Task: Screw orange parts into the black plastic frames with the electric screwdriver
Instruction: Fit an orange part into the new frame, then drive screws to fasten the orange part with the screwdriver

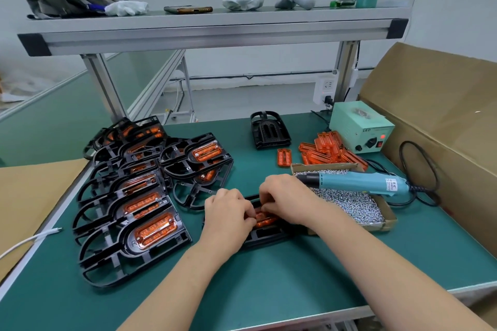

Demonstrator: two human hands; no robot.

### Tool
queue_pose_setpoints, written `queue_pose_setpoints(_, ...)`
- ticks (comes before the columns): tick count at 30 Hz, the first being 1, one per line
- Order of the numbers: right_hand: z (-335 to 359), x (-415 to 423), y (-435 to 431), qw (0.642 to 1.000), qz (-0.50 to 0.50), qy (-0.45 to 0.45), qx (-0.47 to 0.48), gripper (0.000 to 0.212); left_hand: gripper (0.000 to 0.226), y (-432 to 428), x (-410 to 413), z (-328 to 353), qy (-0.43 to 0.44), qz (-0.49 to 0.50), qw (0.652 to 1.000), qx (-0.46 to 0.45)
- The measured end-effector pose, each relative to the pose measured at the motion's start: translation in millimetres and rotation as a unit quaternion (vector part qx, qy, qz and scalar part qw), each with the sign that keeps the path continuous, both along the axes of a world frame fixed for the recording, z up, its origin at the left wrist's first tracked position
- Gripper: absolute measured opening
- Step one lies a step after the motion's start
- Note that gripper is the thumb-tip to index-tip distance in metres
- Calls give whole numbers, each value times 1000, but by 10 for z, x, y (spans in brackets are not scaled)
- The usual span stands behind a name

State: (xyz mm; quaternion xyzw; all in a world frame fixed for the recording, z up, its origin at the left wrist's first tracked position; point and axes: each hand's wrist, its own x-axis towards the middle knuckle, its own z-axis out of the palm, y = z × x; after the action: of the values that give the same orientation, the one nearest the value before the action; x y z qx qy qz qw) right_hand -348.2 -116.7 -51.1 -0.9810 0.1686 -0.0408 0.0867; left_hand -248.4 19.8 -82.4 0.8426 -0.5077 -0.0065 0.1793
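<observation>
A black plastic frame (265, 236) lies flat on the green mat in front of me, with an orange part (265, 218) seated in it. My left hand (228, 216) and my right hand (285, 197) both pinch the orange part from opposite sides, fingers curled over it. Most of the frame is hidden under my hands. The teal electric screwdriver (357, 182) lies unheld across a cardboard box of silver screws (355, 205), just right of my right hand. Loose orange parts (330, 150) are heaped behind the box.
Several black frames fitted with orange parts (139, 196) are stacked at the left. Further back stands one bare black frame (269, 130). A pale green power supply (361, 129) sits back right, beside a large cardboard box (441, 115). An aluminium shelf (215, 32) spans overhead.
</observation>
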Motion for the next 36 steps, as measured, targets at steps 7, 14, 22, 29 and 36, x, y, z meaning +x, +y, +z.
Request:
queue_pose_setpoints(7, 63, -393, -37, 711, -301, -429, 469, 5, 4, -47, 14, 54, -7, -11, 1000, 15)
queue_pose_setpoints(14, -104, -688, -26, 315, -356, -539, 696, 27, 10, -98, -52, 137, -79, -38, 994, 69)
queue_pose_setpoints(22, -35, -640, -314, 252, -405, -533, 699, 33, 29, -118, -32, 157, -171, -66, 977, 113)
queue_pose_setpoints(29, -33, -563, -425, 252, -400, -567, 674, 38, 22, -356, -298, 239, -48, -48, 997, -45)
queue_pose_setpoints(36, 163, -493, -533, 299, -355, -669, 581, 45, 25, -832, -790, 184, -55, -128, 990, 3)
